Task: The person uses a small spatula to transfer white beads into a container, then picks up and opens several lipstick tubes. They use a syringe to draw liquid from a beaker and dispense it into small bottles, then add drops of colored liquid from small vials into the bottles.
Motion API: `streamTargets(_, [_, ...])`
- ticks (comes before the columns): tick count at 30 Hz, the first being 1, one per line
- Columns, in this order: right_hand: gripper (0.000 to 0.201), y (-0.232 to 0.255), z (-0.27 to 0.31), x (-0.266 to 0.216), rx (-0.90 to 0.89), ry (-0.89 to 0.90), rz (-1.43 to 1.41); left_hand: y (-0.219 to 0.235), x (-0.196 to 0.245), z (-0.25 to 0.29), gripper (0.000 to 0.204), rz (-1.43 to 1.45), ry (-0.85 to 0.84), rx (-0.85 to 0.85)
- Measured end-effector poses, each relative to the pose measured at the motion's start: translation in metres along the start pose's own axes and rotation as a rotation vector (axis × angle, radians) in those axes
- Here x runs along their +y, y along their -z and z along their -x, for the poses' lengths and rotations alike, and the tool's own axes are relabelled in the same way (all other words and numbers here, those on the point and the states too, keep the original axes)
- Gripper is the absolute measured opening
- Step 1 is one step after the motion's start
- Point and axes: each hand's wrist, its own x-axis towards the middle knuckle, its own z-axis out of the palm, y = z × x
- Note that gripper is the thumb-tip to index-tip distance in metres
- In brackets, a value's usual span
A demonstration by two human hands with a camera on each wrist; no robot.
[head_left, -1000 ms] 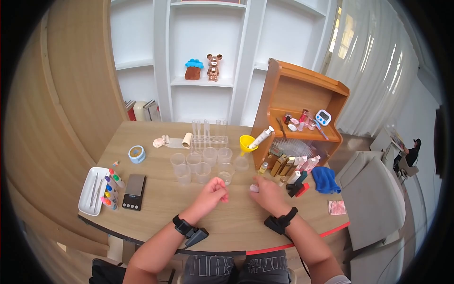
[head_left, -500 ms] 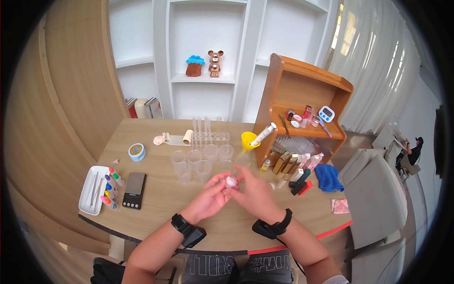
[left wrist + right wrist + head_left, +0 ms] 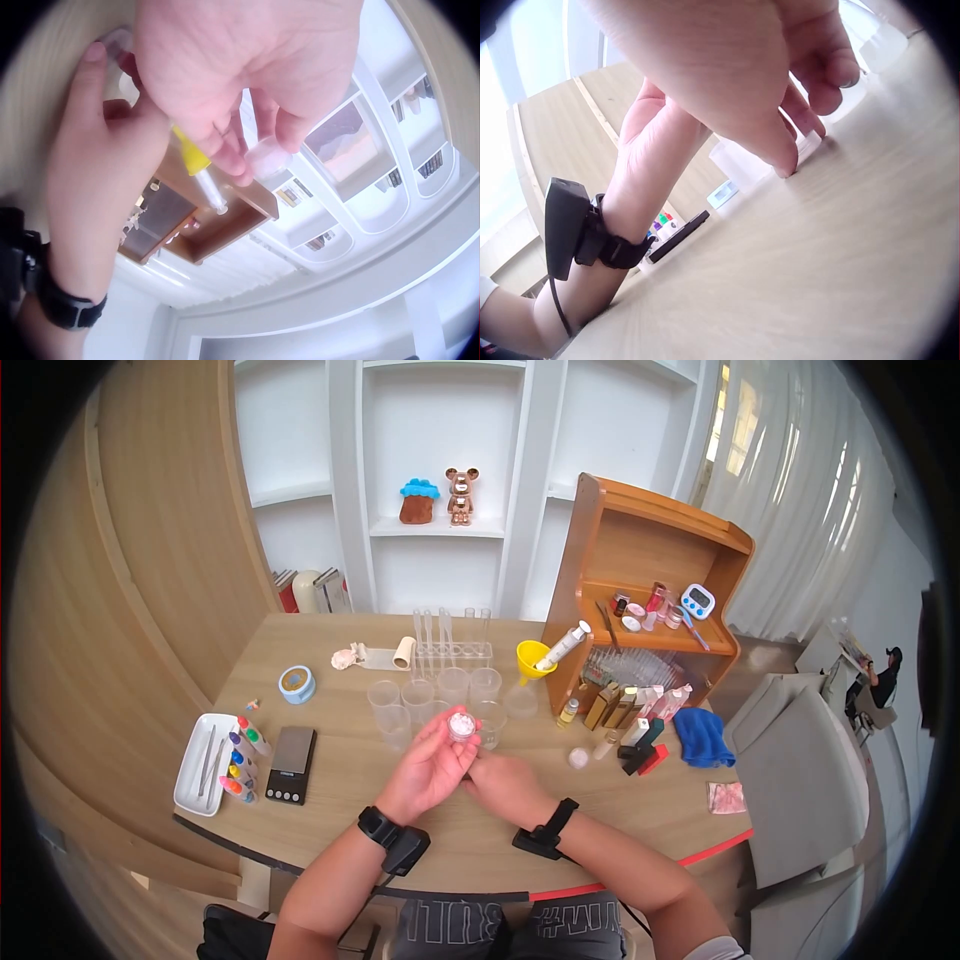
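Observation:
My left hand (image 3: 420, 770) grips a small clear jar (image 3: 462, 727) by its sides, palm turned up. White-pink crumbly stuff shows in its open mouth. In the left wrist view the same jar (image 3: 268, 159) sits between thumb and fingertips. My right hand (image 3: 508, 787) is lower, beside and partly behind the left one. The right wrist view shows its fingertips down at the tabletop, pinching a small clear lid (image 3: 807, 145) that they mostly hide. Several clear plastic cups (image 3: 385, 695) stand just beyond both hands.
A test tube rack (image 3: 455, 652) stands behind the cups. At right are a yellow funnel (image 3: 535, 658), a small round jar (image 3: 578, 758), small boxes, a blue cloth (image 3: 703, 737) and a wooden shelf (image 3: 590, 550). A black scale (image 3: 291, 764) and white tray (image 3: 205, 800) lie left.
My right hand brought the jar from the right to the left hand. The right hand then worked at its top and moved down to the table; the jar now sits open in the left hand.

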Motion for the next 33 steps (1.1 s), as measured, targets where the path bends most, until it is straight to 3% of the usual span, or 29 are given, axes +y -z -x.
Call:
streamTargets(4, [0.028,0.008,0.006,0.0,0.025,0.036,-0.079,0.0,-0.002,0.0,0.037,0.003,0.009,-0.016])
streamTargets(7, [0.026,0.028,0.023,0.006,0.086,-0.051,-0.128,0.0,-0.002,0.001,0.035,0.009,0.062,-0.058])
streamTargets(11, [0.023,0.059,0.035,0.021,0.185,-0.38,-0.585,-0.002,-0.009,0.001,0.035,-0.027,0.11,-0.073])
streamTargets(14, [0.02,0.059,0.038,0.033,0.395,-0.296,-1.103,-0.004,-0.015,0.003,0.036,-0.097,0.149,-0.034])
streamTargets(17, [0.025,0.053,0.04,0.031,0.474,-0.25,-1.222,0.003,-0.022,0.002,0.034,-0.12,0.216,-0.062])
streamTargets(23, [0.024,0.031,0.041,0.034,0.522,-0.119,-1.008,0.01,-0.032,0.003,0.031,-0.084,0.329,-0.022])
streamTargets(26, [0.024,0.041,0.044,0.029,0.445,-0.312,-0.605,0.009,-0.032,0.004,0.031,-0.051,0.348,-0.024])
streamTargets(29, [0.021,0.043,0.05,0.027,0.281,-0.339,-0.217,0.008,-0.028,0.004,0.031,-0.042,0.329,-0.038])
streamTargets(33, [0.019,0.034,0.053,0.032,0.182,-0.246,-0.109,0.002,-0.024,0.004,0.031,-0.076,0.273,-0.008])
